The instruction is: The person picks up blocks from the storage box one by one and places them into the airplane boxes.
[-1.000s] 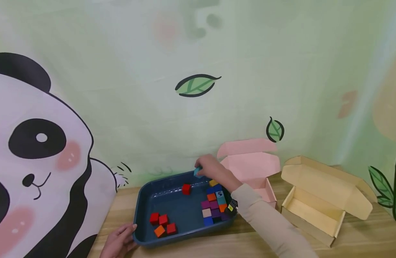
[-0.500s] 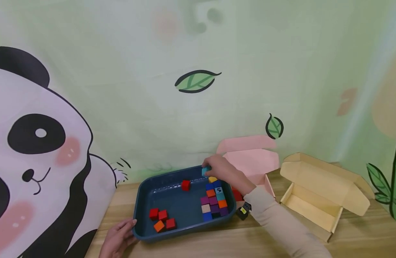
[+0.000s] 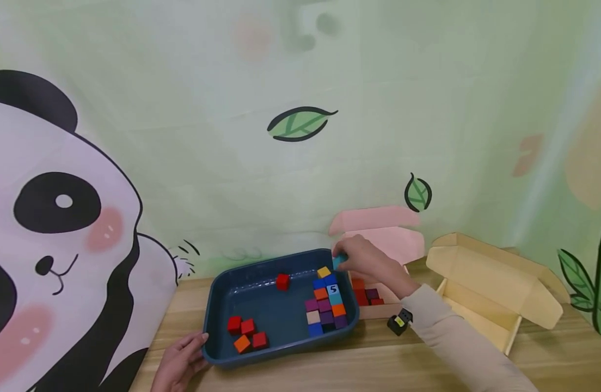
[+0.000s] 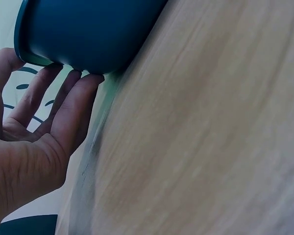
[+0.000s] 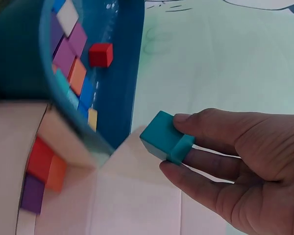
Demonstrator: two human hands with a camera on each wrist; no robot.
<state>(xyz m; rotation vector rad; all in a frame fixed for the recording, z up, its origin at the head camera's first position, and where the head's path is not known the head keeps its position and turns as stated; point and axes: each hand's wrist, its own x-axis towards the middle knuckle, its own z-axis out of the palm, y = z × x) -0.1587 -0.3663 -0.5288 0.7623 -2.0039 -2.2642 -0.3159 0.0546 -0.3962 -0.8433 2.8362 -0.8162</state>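
R hand: fingers pinch teal cube, spread only cube-wide, thumb on one side. Cube pos.: held up at tray's far R corner, next to pink box.

L hand: fingers extended, slightly bent, tips against outer wall/rim of tray at near L corner; not wrapped around it.

Tray contents: R end, block of mixed-colour cubes set side by side, 1 marked "5"; near L, 3 red cubes + 1 orange cube; 1 red cube alone nr far wall.

Pink box: lid up; red, orange, purple cubes inside. Tan box: R of pink box on counter, lid up.
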